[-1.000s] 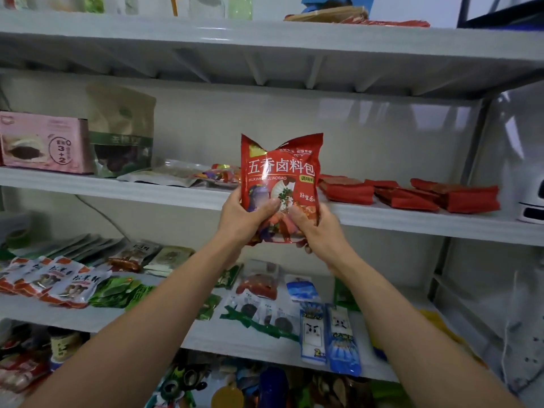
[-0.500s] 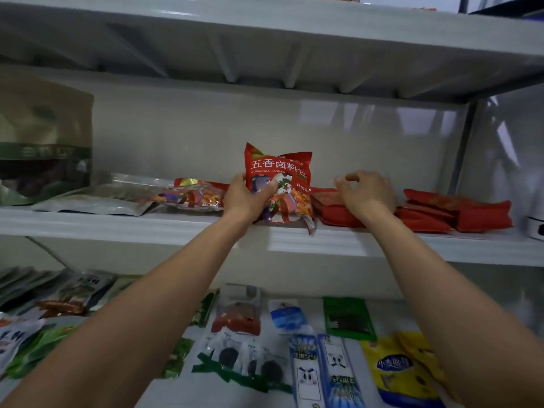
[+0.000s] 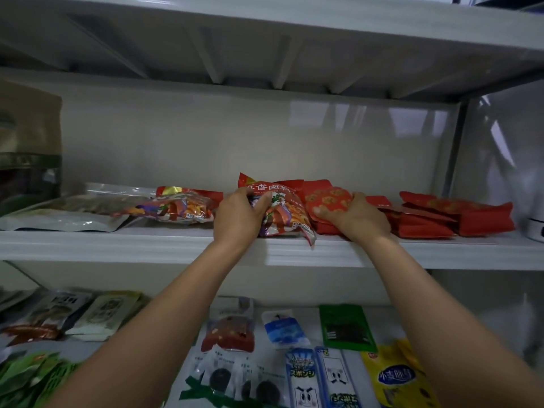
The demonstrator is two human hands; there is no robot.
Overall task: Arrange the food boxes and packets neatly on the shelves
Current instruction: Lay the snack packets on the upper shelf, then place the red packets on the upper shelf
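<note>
A red spice packet (image 3: 284,213) with white characters lies on the middle shelf (image 3: 323,251), its lower corner hanging over the front edge. My left hand (image 3: 240,214) grips its left side, thumb on top. Just to the right, my right hand (image 3: 353,217) holds a red packet with gold flowers (image 3: 328,200), tilted up off a pile of plain red packets (image 3: 424,223). Another red packet of the same kind (image 3: 182,206) lies to the left of my left hand.
Clear flat pouches (image 3: 64,213) and a tall brown-green bag (image 3: 28,154) fill the shelf's left end. A white appliance (image 3: 534,228) sits at the far right. The lower shelf (image 3: 391,316) carries several small snack packets. The upper shelf's underside hangs close overhead.
The spice packet went from held up in both hands to lying on the middle shelf. My right hand left it and took hold of the flowered red packet beside it. The view moved closer.
</note>
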